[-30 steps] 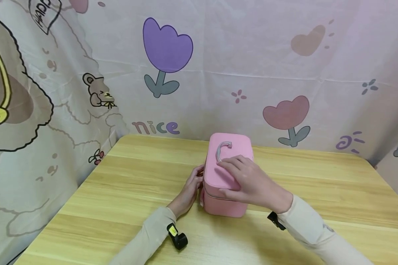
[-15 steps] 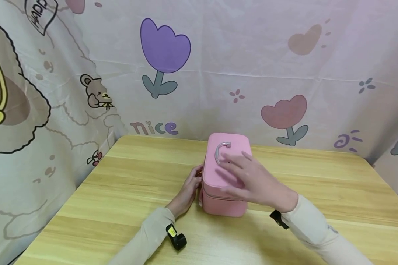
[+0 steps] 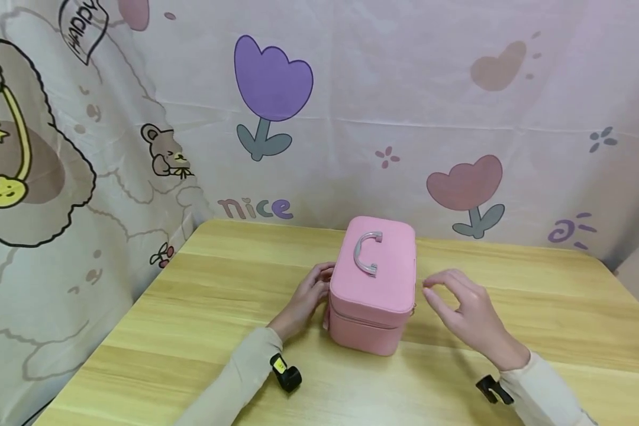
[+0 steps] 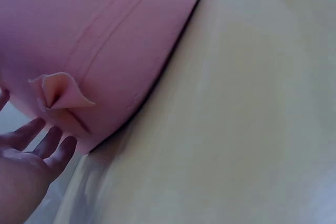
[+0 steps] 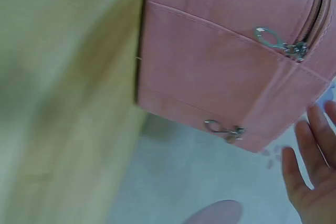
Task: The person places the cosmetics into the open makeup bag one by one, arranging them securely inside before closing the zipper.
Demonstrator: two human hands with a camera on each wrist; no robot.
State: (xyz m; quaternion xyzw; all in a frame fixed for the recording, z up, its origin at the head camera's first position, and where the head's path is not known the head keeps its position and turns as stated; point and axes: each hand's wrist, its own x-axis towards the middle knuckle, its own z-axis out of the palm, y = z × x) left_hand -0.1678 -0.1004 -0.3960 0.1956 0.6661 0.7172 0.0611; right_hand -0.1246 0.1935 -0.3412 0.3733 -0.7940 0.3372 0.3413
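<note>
A pink zippered case [image 3: 375, 284] stands upright on the table, its lid closed. On its top is a silver handle [image 3: 358, 253]. My left hand [image 3: 302, 302] rests its fingers against the case's left side. The left wrist view shows loosely bent fingers [image 4: 50, 145] beside a folded pink tab [image 4: 60, 90]. To the right of the case my right hand [image 3: 471, 313] hovers apart from it, fingers loosely bent and holding nothing. The right wrist view shows a ring-shaped zipper pull [image 5: 269, 36] at the zip's end and another ring pull [image 5: 223, 129] farther along that side.
The wooden table [image 3: 234, 266] reaches around the case on every side. Behind it hangs a printed cloth [image 3: 341, 71] with tulips and the word nice. A strapped black wrist camera [image 3: 286, 374] sits at the left sleeve, and a similar black device [image 3: 494, 389] at the right.
My right hand has lifted off the lid and moved right, beside the case. The case has turned slightly and shifted a little right in view. My left hand stays at its left side.
</note>
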